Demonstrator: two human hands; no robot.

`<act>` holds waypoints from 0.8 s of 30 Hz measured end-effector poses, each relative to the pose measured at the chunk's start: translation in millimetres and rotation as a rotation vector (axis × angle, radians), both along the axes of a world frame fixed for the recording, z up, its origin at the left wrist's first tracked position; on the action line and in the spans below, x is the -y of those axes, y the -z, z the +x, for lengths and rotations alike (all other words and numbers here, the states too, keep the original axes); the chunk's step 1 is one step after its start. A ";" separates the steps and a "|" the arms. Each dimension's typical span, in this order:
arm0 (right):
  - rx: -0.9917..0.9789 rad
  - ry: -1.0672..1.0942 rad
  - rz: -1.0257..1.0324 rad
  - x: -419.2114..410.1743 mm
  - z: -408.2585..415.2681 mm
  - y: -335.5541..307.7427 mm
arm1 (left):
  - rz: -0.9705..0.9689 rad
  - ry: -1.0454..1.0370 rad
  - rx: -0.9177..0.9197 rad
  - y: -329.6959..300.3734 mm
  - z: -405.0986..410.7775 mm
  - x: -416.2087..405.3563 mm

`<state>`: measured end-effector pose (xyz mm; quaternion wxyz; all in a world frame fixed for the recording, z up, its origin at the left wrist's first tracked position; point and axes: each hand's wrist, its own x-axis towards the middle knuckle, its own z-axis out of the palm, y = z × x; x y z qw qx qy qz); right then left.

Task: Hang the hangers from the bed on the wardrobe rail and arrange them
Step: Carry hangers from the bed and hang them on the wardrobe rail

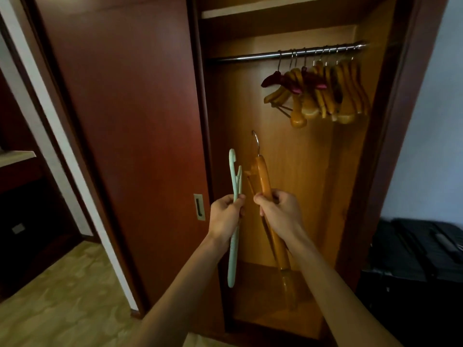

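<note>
Fingers (239,199) grip mint hanger (234,221); right hand (280,211) wooden hanger (264,179).

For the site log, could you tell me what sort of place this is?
Probably a hotel bedroom, in front of a built-in wardrobe: a sliding door, a metal rail of matching wooden hangers, and a black suitcase alongside.

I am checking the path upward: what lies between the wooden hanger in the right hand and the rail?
Head view: nothing lies between the wooden hanger and the rail, only the wardrobe's back panel behind.
</note>
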<state>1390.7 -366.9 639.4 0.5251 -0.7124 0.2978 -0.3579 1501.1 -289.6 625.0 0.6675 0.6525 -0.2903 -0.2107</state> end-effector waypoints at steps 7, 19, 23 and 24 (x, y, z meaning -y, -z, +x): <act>0.012 0.108 -0.008 83.6 128.5 -27.9 | -0.044 0.069 0.010 -23.9 131.9 100.6; 0.041 0.224 -0.085 241.3 237.0 -84.0 | -0.133 0.105 0.052 -96.5 240.0 274.5; 0.068 0.217 -0.110 297.6 260.6 -115.1 | -0.161 0.076 0.084 -129.0 265.3 329.7; 0.073 0.210 -0.117 309.6 267.5 -124.6 | -0.165 0.070 0.085 -138.4 271.8 342.5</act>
